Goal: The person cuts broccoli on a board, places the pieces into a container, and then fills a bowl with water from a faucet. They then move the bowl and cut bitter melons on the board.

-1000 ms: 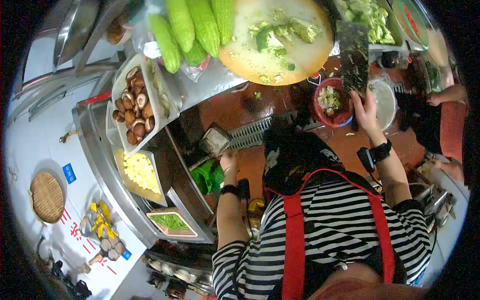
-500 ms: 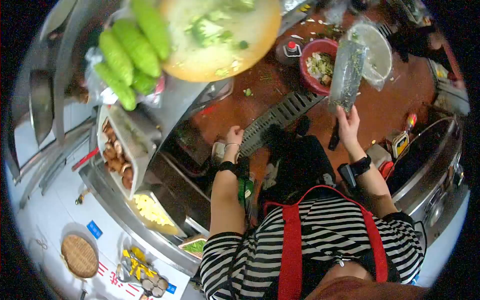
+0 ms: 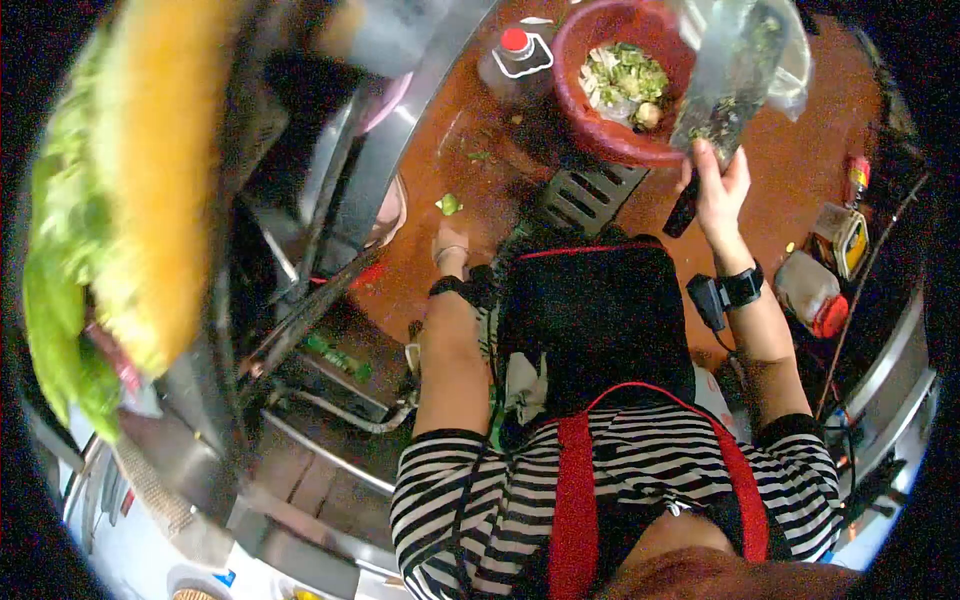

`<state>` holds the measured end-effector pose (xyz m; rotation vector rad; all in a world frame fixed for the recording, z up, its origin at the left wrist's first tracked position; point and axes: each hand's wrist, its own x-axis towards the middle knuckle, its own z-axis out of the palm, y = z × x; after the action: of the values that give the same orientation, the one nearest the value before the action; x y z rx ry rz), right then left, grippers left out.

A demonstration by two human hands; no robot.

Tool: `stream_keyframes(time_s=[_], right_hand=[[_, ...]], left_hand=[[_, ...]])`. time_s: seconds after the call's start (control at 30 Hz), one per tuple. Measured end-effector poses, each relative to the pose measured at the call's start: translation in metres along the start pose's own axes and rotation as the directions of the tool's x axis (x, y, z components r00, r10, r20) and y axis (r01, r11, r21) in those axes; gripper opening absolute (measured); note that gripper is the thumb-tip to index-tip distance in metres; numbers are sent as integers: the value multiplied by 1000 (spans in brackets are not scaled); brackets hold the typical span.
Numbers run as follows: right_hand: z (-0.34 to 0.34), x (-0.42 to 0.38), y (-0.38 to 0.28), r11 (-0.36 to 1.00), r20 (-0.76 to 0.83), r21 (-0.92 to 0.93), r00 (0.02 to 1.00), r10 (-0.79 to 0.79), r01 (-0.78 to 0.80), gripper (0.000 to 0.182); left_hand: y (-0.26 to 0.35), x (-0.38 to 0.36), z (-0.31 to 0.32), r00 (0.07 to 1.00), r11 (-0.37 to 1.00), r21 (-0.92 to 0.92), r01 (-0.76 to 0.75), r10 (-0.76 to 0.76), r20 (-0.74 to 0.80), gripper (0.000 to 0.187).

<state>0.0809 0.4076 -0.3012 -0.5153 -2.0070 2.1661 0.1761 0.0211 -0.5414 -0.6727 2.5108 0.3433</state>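
My right hand (image 3: 720, 185) is closed around the black handle of a wide cleaver (image 3: 735, 75). Green bits cling to its broad blade, which is beside and partly over the rim of a red basin (image 3: 570, 100). Chopped pale-green vegetable scraps (image 3: 622, 85) lie in the basin. My left hand (image 3: 450, 243) hangs low over the reddish-brown floor, just below a small green scrap (image 3: 448, 204) in the view. Its fingers are too blurred and small to make out.
A bottle with a red cap (image 3: 515, 42) stands left of the basin, and a lined bucket (image 3: 795, 60) is behind the blade. A floor grate (image 3: 590, 195) lies ahead. At the left, a round cutting board (image 3: 165, 180) with greens is close; containers (image 3: 838, 240) sit at the right.
The view has tilted and come closer to the floor. The basin and bottle look larger, and the board has shifted to the left edge. The cleaver is still in my right hand.
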Motion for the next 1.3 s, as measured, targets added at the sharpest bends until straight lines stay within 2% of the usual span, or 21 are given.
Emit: stream_keyframes(time_s=[0.03,0.1,0.23,0.37,0.43,0.47,0.53,0.6,0.67,0.73,0.8,0.9,1.0,1.03,1.07,1.13,1.17,1.2,1.23,1.27,1.3], right_hand=[[4,10,10,1000,-9,1,1000,-14,14,12],[8,28,31,998,-76,21,996,-51,53,13],[19,59,63,986,-135,64,981,-143,153,16],[10,76,95,964,-105,53,962,-252,259,13],[9,81,104,966,-161,39,956,-246,255,12],[5,80,106,965,-119,37,960,-255,261,12],[-3,73,104,968,-64,42,968,-244,247,12],[-4,67,90,985,-174,-4,970,-169,171,13],[-4,56,52,988,-91,61,986,-137,143,15],[-12,48,15,985,-107,-128,986,-131,117,27],[-14,38,-38,968,-71,-142,974,-217,205,28],[5,24,-142,933,8,-90,937,-350,349,27],[17,9,-255,903,153,-38,896,-417,427,28],[20,10,-291,786,229,-112,785,-575,608,28],[22,10,-326,892,286,-54,863,-418,450,27],[31,7,-390,655,494,-352,727,-477,669,30],[35,7,-413,471,575,-424,632,-520,774,32],[45,1,-438,492,648,-445,648,-400,749,29],[55,-5,-451,516,677,-495,683,-274,699,27],[67,-11,-453,530,699,-546,701,-139,649,26],[77,-13,-450,529,737,-520,665,-119,671,26]], left_hand=[[-4,16,8,1000,1000,1,7,-7,3,43],[-9,46,23,967,967,-79,244,-236,99,53],[-18,92,69,953,947,-114,301,-300,31,59],[-82,163,164,987,946,-323,11,-63,-148,60],[-84,174,168,972,978,-209,-14,63,228,53],[-80,172,173,971,978,-208,-13,62,231,53],[-62,143,172,969,970,-174,-168,131,-208,45],[6,85,87,1000,930,-367,-27,21,-20,41],[-10,86,107,987,784,-600,-157,151,-62,42],[8,43,41,931,842,-404,-359,352,-93,41],[45,-20,-47,914,829,-386,-404,352,-200,34],[87,-100,-169,925,645,-690,-328,367,-97,36],[112,-167,-268,756,633,-415,-653,569,-323,40],[125,-195,-305,727,600,-411,-686,584,-361,40],[140,-221,-340,697,570,-401,-717,597,-397,39],[159,-257,-404,630,521,-353,-777,625,-461,42],[162,-268,-425,661,509,-428,-747,503,-557,43],[159,-281,-441,693,489,-506,-711,360,-625,45],[156,-285,-464,782,406,-670,-622,274,-560,47],[151,-295,-485,753,639,-516,-571,157,-639,45],[143,-282,-491,785,616,-605,-505,36,-618,44]])
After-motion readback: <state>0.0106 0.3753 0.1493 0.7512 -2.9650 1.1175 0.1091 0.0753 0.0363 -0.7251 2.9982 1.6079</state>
